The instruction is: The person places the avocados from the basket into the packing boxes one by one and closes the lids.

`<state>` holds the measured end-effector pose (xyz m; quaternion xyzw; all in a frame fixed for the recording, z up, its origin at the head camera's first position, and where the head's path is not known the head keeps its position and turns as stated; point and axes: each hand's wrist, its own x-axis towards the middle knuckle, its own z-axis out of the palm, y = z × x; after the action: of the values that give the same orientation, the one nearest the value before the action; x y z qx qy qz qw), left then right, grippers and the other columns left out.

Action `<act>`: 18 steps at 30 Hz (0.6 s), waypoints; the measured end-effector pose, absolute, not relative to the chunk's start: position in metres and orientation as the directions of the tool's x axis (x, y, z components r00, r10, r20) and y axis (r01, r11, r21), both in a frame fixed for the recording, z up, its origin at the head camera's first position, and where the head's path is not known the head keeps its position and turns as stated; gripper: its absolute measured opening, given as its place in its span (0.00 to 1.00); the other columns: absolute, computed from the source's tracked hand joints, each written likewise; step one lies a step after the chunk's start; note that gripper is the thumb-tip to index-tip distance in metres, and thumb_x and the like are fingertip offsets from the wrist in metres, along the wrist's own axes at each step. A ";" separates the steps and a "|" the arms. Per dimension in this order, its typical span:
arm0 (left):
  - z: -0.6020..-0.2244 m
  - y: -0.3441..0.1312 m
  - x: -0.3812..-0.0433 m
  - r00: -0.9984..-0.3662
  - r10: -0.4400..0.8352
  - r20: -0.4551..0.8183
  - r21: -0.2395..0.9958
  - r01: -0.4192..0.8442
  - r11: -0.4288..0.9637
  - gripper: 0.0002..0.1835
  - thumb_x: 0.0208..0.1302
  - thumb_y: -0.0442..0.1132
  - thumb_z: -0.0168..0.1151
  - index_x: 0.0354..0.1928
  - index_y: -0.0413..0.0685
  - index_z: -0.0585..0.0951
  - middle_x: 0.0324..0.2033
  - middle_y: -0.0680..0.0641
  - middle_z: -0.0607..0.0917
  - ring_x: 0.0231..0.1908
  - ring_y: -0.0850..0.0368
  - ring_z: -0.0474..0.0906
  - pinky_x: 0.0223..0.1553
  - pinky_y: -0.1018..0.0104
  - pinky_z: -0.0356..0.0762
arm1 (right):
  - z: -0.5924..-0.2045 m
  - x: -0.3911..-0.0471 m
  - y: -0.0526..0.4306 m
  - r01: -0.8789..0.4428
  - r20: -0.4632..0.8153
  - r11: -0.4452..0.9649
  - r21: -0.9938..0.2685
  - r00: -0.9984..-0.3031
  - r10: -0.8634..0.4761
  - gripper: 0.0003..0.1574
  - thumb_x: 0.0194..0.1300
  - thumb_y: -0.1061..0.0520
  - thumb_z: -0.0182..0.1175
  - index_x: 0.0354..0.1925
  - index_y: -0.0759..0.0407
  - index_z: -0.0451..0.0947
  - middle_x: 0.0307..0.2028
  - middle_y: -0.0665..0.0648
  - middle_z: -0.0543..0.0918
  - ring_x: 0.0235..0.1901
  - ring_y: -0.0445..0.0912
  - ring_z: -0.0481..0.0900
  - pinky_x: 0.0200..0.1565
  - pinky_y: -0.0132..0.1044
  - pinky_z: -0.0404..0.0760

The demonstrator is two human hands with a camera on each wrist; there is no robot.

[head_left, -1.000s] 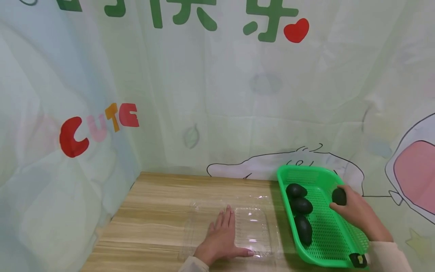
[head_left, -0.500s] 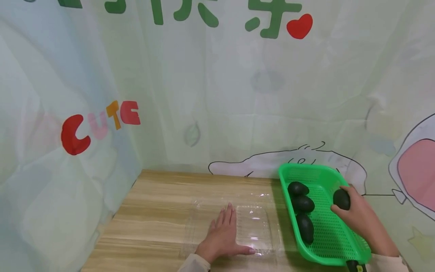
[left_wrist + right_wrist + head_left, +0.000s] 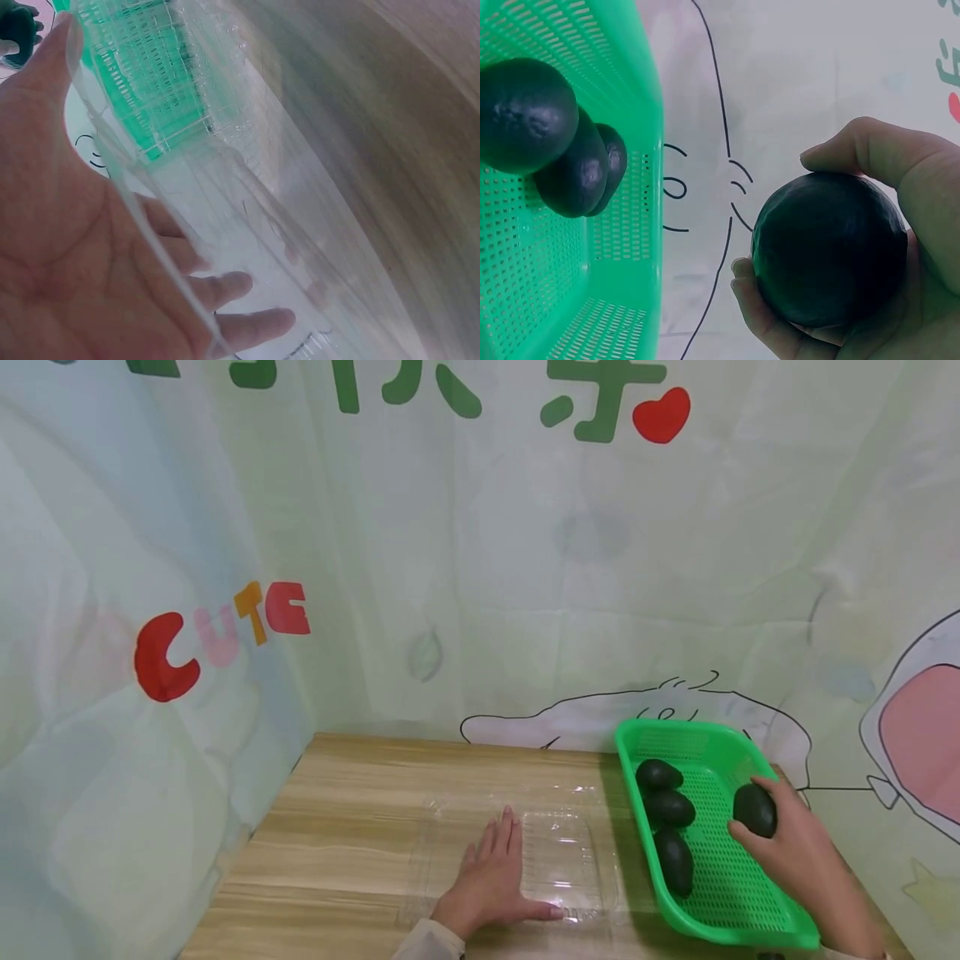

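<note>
My right hand [image 3: 802, 856] grips a dark avocado [image 3: 755, 810] over the right side of the green basket [image 3: 716, 860]. In the right wrist view the thumb and fingertips curl round the avocado [image 3: 829, 251], which is apart from the basket wall. Three more dark avocados [image 3: 670, 810] lie in a row along the basket's left side. My left hand [image 3: 487, 885] rests with straight fingers on a clear plastic clamshell box [image 3: 558, 860] left of the basket. Up close, the left wrist view shows the spread fingers [image 3: 259, 326] against the clear plastic.
The wooden table [image 3: 330, 827] carries the box and the basket, with bare wood to the left. A printed cloth [image 3: 525, 610] hangs behind the table and along its left side.
My right hand has drawn slightly nearer with the avocado and turned a little, showing more of the fruit. My left hand stays put on the plastic box.
</note>
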<state>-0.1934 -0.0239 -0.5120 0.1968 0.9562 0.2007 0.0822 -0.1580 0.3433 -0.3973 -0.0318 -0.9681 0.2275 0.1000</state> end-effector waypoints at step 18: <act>-0.513 -0.023 -0.194 -0.908 0.411 -0.084 0.424 0.341 0.839 0.74 0.34 0.85 0.55 0.76 0.45 0.40 0.75 0.42 0.36 0.74 0.38 0.39 0.67 0.35 0.49 | -0.405 -0.128 0.328 0.083 0.171 0.858 -0.507 -0.966 0.195 0.51 0.62 0.41 0.62 0.71 0.63 0.52 0.52 0.74 0.72 0.37 0.58 0.78 0.26 0.42 0.74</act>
<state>-0.1938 -0.0233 -0.5128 0.1969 0.9550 0.2043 0.0863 -0.1277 0.3276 -0.4053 -0.0726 -0.9577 0.2563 0.1086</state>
